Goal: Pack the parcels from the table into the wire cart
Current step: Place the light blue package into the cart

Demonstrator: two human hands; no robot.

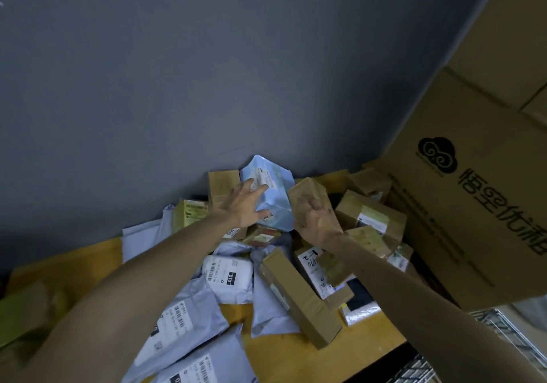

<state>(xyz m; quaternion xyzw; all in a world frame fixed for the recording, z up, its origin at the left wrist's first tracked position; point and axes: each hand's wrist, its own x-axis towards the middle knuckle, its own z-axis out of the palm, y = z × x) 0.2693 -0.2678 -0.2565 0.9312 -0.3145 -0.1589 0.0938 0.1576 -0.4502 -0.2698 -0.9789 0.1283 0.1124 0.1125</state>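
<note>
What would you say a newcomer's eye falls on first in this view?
Probably the two hands at the centre: the left hand rests on a light blue parcel against the grey wall, while the right hand grips a small brown box beside it. Next, the huge printed carton looming at right over the heap of parcels on the table.

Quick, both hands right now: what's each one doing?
Left hand: open, fingers resting on the blue mailer.
Right hand: gripping the small brown box.
</note>
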